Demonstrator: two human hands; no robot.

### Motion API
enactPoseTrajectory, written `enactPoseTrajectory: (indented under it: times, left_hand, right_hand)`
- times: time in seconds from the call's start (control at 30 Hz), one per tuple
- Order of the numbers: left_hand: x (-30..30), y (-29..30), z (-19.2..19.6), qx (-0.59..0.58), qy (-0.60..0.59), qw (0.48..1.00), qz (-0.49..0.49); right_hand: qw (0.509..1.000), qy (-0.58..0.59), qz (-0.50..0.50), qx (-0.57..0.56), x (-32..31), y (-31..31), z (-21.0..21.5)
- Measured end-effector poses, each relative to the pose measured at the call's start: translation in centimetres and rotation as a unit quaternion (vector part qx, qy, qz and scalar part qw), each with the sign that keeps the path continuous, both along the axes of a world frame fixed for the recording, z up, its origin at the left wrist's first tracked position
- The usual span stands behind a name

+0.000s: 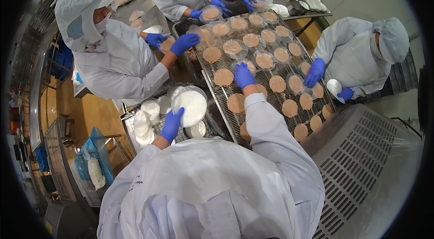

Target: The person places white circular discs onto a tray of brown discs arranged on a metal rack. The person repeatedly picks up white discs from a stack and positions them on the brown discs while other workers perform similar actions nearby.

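My left hand is closed on the edge of a stack of thin white round sheets, held above a wire tray. My right hand reaches forward over the wire mesh rack. Its fingers lie apart on a round flat patty covered by a clear round film; whether they grip the film's edge is hard to see. Several patties, like the one to its left, lie bare. Others, such as the patty to its right, have film extending past their edges.
Loose white sheets lie on the wire tray beside my left hand. A co-worker's gloved hand is at the rack's left edge; another's reaches over its right side. Two more people work at the far edge. A slotted metal surface stands at right.
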State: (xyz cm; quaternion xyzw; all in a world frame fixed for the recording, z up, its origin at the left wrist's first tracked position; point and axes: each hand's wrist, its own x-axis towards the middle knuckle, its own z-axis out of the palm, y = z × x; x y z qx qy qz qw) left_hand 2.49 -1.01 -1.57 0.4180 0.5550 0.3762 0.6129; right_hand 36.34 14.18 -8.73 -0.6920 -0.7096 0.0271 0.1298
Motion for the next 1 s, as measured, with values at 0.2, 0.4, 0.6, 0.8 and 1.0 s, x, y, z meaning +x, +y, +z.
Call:
enactPoseTrajectory:
  times: [0.2, 0.4, 0.6, 0.8, 1.0]
  left_hand:
    - [1.9, 1.7, 1.1, -0.053, -0.030, 0.998, 0.021]
    - [1.9, 1.6, 0.0, -0.047, -0.006, 0.999, -0.003]
    - [0.0, 0.0, 0.9, -0.025, -0.061, 0.997, 0.034]
    - [1.3, 0.3, 1.1, -0.066, -0.062, 0.995, 0.035]
    - [0.9, 1.0, 0.8, -0.047, -0.039, 0.997, 0.036]
  right_hand:
    - [0.891, 0.423, 0.085, -0.142, -10.5, -7.5, 9.7]
    - [0.929, 0.258, 0.264, -0.028, -10.2, -9.2, 15.4]
    - [0.997, 0.055, -0.055, -0.018, 4.2, -3.0, 8.4]
    - [0.971, -0.173, -0.149, 0.077, 14.9, -1.0, -4.4]
    - [0.996, 0.015, 0.037, -0.077, 4.6, -1.7, -2.0]
